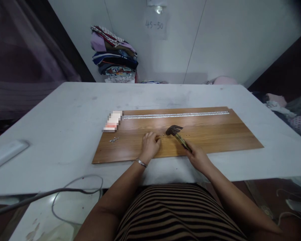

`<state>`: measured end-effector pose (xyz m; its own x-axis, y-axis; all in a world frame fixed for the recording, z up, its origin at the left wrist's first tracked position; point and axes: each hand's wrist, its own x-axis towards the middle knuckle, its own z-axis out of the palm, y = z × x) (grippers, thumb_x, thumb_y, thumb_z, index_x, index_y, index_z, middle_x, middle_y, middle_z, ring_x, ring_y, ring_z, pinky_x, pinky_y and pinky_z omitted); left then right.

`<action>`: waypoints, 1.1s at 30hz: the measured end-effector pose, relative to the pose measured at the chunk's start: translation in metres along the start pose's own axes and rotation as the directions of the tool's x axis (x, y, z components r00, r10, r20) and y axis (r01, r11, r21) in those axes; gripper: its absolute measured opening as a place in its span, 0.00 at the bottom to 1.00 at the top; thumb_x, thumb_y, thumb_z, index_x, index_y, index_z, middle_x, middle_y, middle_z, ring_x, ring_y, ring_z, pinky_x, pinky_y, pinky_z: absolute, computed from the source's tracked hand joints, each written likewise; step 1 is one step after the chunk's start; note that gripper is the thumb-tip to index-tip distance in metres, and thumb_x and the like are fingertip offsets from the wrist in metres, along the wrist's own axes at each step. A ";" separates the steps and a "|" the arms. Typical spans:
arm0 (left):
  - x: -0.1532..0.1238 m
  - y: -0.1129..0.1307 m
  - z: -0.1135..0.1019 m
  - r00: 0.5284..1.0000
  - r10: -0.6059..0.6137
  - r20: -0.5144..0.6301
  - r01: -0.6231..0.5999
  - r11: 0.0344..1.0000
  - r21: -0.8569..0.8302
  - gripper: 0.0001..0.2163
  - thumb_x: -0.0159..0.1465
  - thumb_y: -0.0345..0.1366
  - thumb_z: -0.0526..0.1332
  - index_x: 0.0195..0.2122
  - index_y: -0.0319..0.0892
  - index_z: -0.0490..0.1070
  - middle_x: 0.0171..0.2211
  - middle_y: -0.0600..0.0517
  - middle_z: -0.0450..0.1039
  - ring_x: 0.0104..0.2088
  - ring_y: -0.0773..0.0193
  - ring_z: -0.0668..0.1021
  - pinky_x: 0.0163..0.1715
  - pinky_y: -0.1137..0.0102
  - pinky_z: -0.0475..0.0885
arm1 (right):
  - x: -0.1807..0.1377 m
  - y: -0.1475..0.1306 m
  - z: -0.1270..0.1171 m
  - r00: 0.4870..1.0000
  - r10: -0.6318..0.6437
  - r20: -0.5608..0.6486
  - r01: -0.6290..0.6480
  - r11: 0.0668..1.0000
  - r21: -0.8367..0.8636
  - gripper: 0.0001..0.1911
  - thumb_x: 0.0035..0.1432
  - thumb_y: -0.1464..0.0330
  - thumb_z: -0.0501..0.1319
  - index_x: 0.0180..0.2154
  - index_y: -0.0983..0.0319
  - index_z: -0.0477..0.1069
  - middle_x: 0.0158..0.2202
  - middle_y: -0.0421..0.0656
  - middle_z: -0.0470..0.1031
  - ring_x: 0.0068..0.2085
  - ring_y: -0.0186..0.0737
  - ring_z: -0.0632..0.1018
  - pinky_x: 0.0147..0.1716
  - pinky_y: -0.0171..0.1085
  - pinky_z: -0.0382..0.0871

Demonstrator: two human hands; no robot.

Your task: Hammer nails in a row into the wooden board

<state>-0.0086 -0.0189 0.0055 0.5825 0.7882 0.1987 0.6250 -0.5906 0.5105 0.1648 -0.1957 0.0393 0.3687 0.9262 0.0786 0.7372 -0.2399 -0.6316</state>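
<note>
- The white table fills the view in front of you; its far edge runs along a pale wall.
- A long brown board lies flat on the table, slightly right of centre; its near edge is just ahead of your wrists.
- A stack of folded clothes stands against the far wall, to the left.
- A grey cable loops at the near left, below the table edge.
- A thin shiny strip runs left to right along the board's far edge.
- Your right hand is wrapped round the handle of the hammer; its dark head hangs just over the middle of the board.
- Your left hand rests curled on the board, just left of the hammer head; fingertips gathered; whether they pinch anything, you cannot tell.
- A few small nails lie loose on the board's left end.
</note>
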 end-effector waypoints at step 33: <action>-0.001 0.000 0.002 0.999 0.014 -0.031 -0.014 1.000 -0.018 0.03 0.60 0.32 0.62 0.35 0.44 0.74 0.37 0.49 0.75 0.44 0.56 0.73 0.46 0.62 0.67 | 0.003 0.001 -0.002 1.000 -0.008 0.028 0.008 1.000 -0.002 0.25 0.59 0.70 0.55 0.59 0.59 0.68 0.49 0.50 0.79 0.48 0.52 0.80 0.46 0.48 0.74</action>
<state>-0.0083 -0.0194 0.0036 0.5749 0.7849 0.2313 0.6070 -0.5987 0.5226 0.1677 -0.1942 0.0406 0.3468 0.9359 0.0615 0.7412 -0.2333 -0.6295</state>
